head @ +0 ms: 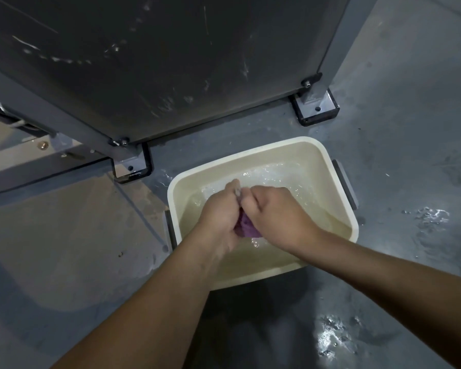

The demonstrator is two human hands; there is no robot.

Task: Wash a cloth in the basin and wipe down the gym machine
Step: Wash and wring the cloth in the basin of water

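Both hands [246, 211] around cloth [246, 227]

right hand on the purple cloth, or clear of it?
Touching. Head view: right hand and left hand both grip the purple cloth over the basin.

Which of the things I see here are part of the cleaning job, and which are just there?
Part of the job:
purple cloth, gripped by left hand and right hand
cream basin holding water
gym machine

Just there:
wet patches on the floor
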